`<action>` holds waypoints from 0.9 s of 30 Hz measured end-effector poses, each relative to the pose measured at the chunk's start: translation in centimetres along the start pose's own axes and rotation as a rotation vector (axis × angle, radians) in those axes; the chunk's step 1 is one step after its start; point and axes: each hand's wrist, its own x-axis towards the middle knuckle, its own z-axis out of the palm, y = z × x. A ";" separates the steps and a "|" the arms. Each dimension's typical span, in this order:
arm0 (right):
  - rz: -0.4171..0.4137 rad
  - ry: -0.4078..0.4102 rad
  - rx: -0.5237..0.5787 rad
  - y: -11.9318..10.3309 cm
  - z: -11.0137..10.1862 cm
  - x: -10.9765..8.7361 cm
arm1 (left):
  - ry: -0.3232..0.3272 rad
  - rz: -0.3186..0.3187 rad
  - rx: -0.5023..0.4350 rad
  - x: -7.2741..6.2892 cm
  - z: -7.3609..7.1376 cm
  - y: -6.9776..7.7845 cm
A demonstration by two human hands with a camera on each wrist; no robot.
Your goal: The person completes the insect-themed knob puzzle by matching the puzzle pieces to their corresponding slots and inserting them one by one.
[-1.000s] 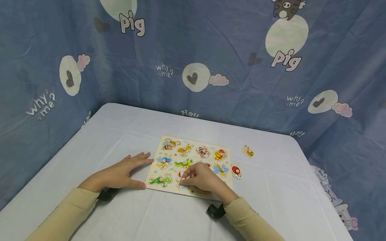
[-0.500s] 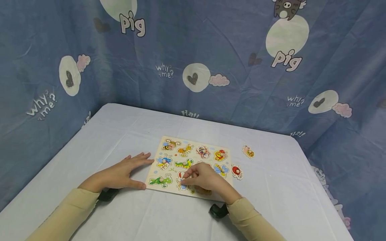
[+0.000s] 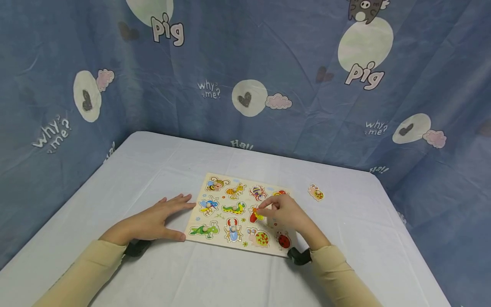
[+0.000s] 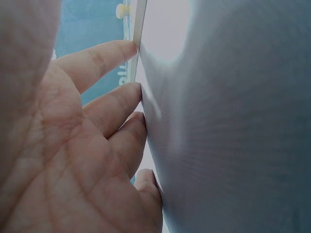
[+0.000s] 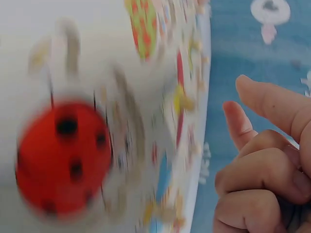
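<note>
My left hand [image 3: 153,219] rests at the left edge of a wooden insect peg puzzle board [image 3: 226,244], fingers spread and fairly straight. In the left wrist view its index fingertip [image 4: 130,47] meets the board's edge [image 4: 139,22]. A stag beetle piece [image 3: 233,232] lies in the front row, its knob uncovered. Over the board's right half is my right hand [image 3: 287,213], thumb and index finger overlapping a red and yellow insect piece [image 3: 254,215]. The right wrist view shows a gap between thumb and index finger [image 5: 272,99], holding nothing, with the other fingers curled.
A loose snail piece [image 3: 316,192] lies on the white tablecloth [image 3: 356,221] right of the board. Snail [image 3: 261,238] and ladybug pictures [image 3: 284,241] show at the board's front right. A blue patterned curtain [image 3: 245,51] hangs behind the table.
My right hand has let go of the stag beetle's knob and moved right and up across the board. It now hides the loose ladybug's spot. The left hand has stayed in place.
</note>
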 end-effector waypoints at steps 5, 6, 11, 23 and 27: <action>0.050 0.081 -0.016 1.3 -2.4 -0.1 | -0.001 -0.002 0.001 0.0 0.0 -0.1; 0.069 0.098 -0.017 1.6 -2.9 -0.2 | -0.001 -0.001 0.002 0.0 0.0 -0.1; 0.131 0.179 -0.006 3.3 -5.2 -0.2 | -0.001 0.000 0.000 0.0 0.0 -0.2; 0.272 0.309 0.084 7.3 -9.9 -0.6 | 0.000 -0.001 -0.003 0.0 0.0 -0.1; 0.347 0.339 0.077 8.6 -10.8 -0.6 | -0.002 -0.003 -0.010 0.0 0.0 -0.1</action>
